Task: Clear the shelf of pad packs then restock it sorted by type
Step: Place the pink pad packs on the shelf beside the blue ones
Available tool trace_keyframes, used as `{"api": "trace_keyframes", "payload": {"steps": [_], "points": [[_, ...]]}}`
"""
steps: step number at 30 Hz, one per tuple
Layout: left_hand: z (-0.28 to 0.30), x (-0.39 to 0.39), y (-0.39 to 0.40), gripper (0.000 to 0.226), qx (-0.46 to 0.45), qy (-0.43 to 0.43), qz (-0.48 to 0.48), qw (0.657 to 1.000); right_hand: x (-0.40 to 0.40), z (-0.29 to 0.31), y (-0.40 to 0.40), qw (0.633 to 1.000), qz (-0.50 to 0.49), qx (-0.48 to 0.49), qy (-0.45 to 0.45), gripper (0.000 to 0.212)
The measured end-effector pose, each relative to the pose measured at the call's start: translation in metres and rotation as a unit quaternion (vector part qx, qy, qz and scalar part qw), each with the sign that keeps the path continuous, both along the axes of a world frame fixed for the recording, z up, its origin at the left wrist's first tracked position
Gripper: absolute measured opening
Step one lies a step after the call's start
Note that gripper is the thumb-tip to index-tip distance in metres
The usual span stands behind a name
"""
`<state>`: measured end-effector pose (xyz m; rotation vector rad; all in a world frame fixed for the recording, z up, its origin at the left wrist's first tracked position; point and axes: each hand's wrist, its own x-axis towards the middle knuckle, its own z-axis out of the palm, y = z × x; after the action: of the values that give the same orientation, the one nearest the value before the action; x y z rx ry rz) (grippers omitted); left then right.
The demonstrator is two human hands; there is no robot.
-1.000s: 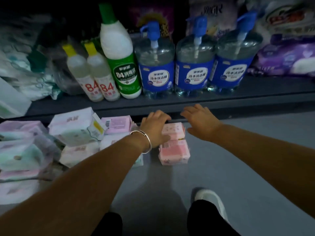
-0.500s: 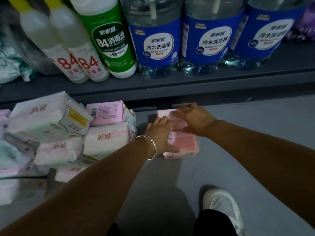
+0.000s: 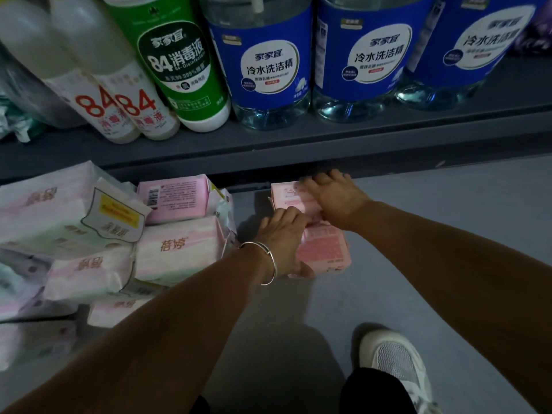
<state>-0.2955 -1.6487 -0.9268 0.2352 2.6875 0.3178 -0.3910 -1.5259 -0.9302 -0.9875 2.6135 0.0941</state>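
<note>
Head cam: left hand (image 3: pixel 280 243) is gripping the near pink pad pack (image 3: pixel 324 249) mid-frame, thumb curled round its lower edge. Right hand (image 3: pixel 334 201) is lying fingers-flat on the far pink pack (image 3: pixel 288 195), just below the shelf (image 3: pixel 298 144). More pad packs (image 3: pixel 176 249) are sitting piled at left; detergent bottles (image 3: pixel 268 64) are standing up top.

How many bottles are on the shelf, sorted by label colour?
Blue-labelled clear plastic dish-soap bottles: 3
Green-labelled white plastic disinfectant bottle: 1
White plastic bottles with a red 84: 2
Total: 6
</note>
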Motion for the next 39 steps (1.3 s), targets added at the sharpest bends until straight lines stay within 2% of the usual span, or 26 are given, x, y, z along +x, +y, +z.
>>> {"api": "trace_keyframes", "payload": {"steps": [4,9,15,19,26,33,39], "points": [[-0.004,0.004,0.001,0.100,-0.020,0.006,-0.027,0.999,-0.010,0.006,0.008,0.993,-0.073,-0.071,-0.060,0.067],[-0.009,0.013,0.008,0.108,-0.051,-0.011,-0.025,0.998,-0.018,0.026,0.039,0.971,-0.169,-0.119,-0.120,0.078],[-0.003,0.001,0.015,0.079,0.014,-0.032,0.015,0.999,-0.022,0.038,0.065,0.955,-0.207,-0.156,-0.146,0.074],[0.023,0.001,0.007,0.075,0.021,-0.041,-0.012,0.999,-0.018,0.059,0.071,0.954,-0.192,-0.166,-0.161,0.064],[0.123,0.018,-0.015,0.082,0.046,-0.085,-0.011,0.995,0.007,0.148,0.071,0.943,-0.172,-0.217,-0.188,0.057],[0.250,0.053,-0.028,0.077,0.091,-0.045,0.034,0.994,0.041,0.268,0.069,0.931,-0.159,-0.289,-0.158,0.047],[0.362,0.084,-0.041,0.069,0.147,0.026,0.064,0.987,0.070,0.383,0.060,0.918,-0.141,-0.359,-0.088,0.045]]}}
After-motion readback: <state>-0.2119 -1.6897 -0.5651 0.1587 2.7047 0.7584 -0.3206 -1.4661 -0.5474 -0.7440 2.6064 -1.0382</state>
